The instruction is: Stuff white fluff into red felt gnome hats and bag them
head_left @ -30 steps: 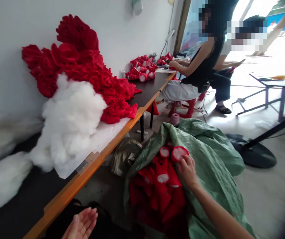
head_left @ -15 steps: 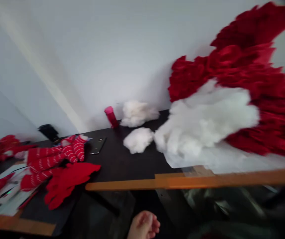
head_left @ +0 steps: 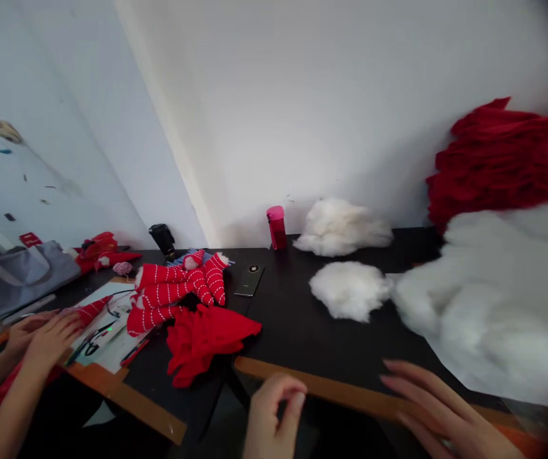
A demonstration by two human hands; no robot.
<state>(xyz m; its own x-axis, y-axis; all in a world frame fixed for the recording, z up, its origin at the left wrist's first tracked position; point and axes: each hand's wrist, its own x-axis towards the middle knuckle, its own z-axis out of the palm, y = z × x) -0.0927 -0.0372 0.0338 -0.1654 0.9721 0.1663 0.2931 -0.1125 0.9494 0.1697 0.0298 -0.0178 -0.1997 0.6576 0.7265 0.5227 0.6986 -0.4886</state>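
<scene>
My left hand (head_left: 277, 411) is raised at the bottom centre, just in front of the table's wooden edge. Its fingers curl in with the thumb and forefinger tips together, and nothing shows between them. At the lower right my right hand (head_left: 441, 405) is over the table edge, fingers spread and holding nothing. Beyond it lies a small tuft of white stuffing (head_left: 350, 290), with a large white heap (head_left: 503, 306) to the right. Nearest my left hand on the table is a pile of red fabric (head_left: 207, 338). Red striped stuffed pieces (head_left: 168, 293) lie behind that pile.
Another stuffing clump (head_left: 340, 226) rests by the wall, near a pink-capped red container (head_left: 276, 228). A phone (head_left: 249, 280) lies left of it. Red cloth (head_left: 503, 166) is stacked at the right. Another person's hands (head_left: 48, 335) touch striped red fabric at the left.
The view has swung left, so the table items appear further right and another person's hands show. My right hand has come into view. My left hand appears higher, thumb and forefinger now meeting.
</scene>
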